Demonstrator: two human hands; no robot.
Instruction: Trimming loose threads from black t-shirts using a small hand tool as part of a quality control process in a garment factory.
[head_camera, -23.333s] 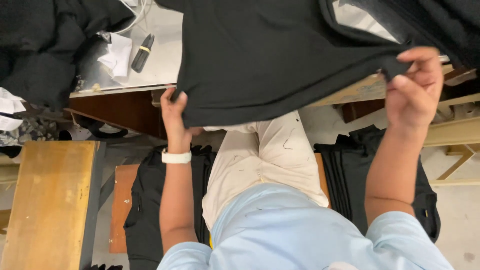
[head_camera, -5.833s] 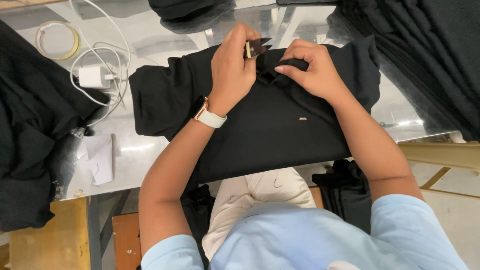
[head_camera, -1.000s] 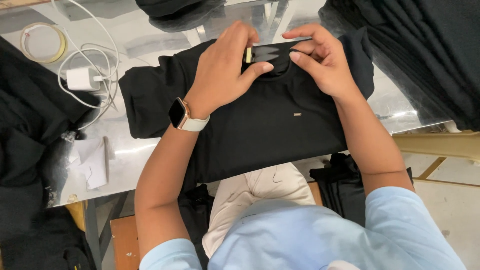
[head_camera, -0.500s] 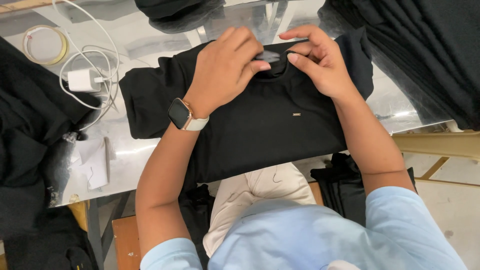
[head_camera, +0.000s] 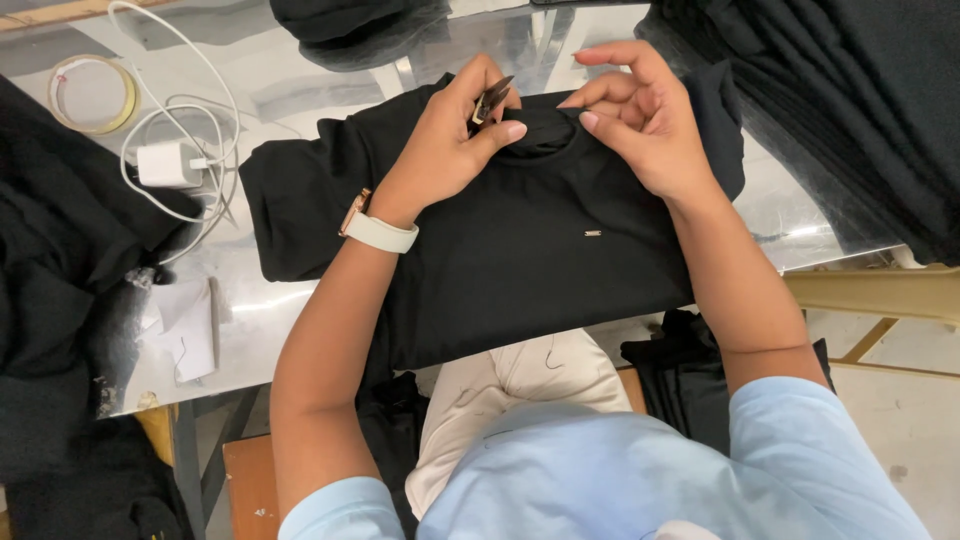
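A black shirt lies spread on the shiny metal table, its hem hanging over the near edge toward my lap. My left hand, with a white watch on its wrist, grips a small pair of thread snips at the collar. My right hand pinches the collar fabric between thumb and forefinger, the other fingers raised. A tiny metal tag shows on the shirt's chest.
A white charger with its coiled cable and a tape roll lie at the table's left. Black garments are piled at the left, top and right. White paper scraps sit near the front left edge.
My left hand has lifted its fingers off the collar, so the snips now show at its fingertips. My right hand has raised its outer fingers and keeps pinching the collar.
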